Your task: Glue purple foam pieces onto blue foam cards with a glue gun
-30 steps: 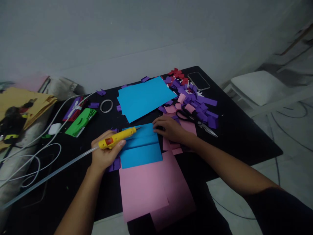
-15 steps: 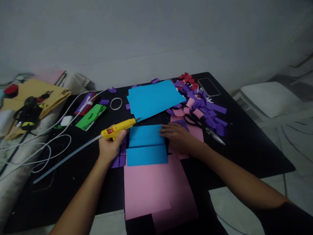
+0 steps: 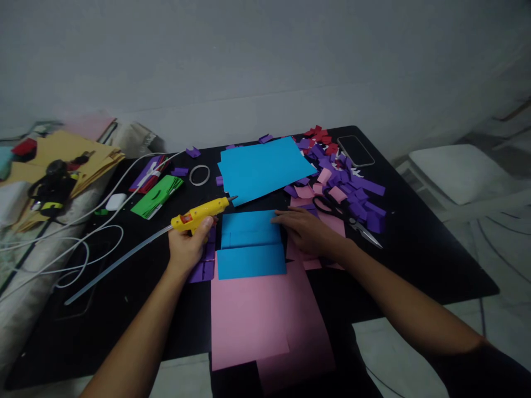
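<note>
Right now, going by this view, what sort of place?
Likely an improvised papercraft workspace: a yellow hot glue gun in the left hand, black-handled scissors and purple paper pieces on a black table.

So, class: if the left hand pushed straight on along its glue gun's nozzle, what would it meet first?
Probably the large blue sheet; the nozzle overlaps its near corner in view, though height is unclear.

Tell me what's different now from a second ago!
The yellow glue gun in the left hand has moved leftward and forward, so its tip no longer shows over the folded blue paper. The right hand stays at that paper's right edge.
</note>
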{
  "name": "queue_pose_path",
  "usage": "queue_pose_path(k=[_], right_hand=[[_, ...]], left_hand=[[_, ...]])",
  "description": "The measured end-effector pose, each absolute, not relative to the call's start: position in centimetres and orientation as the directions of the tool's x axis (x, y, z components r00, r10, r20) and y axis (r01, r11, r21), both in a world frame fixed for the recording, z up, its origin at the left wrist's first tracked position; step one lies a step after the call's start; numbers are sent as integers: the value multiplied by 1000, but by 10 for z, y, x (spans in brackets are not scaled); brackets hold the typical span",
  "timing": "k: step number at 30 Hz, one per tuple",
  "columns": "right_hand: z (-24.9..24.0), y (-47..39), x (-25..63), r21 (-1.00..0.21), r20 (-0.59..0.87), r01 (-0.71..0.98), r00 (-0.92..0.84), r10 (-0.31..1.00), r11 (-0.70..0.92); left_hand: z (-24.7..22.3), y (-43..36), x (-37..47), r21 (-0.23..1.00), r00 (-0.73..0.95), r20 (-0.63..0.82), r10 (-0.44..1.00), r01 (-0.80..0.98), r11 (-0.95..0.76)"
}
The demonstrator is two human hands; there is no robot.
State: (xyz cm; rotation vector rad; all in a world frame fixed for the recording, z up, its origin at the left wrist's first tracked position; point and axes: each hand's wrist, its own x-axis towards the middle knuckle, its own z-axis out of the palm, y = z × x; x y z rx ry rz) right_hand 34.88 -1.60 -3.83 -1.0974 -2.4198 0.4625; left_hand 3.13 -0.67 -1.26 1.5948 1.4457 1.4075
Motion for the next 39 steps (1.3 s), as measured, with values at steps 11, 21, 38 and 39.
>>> queue_pose_path(k=[11,21,38,39], right_hand=[[-43,-13,351,-470,265,600,-603,752,647],[-38,-20,336,-446,277,599,-614,739,665],[-36,-18,347,-430,225,623,-627,746,653],[-36,-18,347,-435,224,622,-625,748,651]], left_hand=[[-18,-6,32,937,-161,239,958,298,-184],[-16,-4,45,988,85,6,996,152,-19],[-22,-1,35,967,201,-176,964,220,131],[-21,-1,35,967,204,-183,962,212,139]])
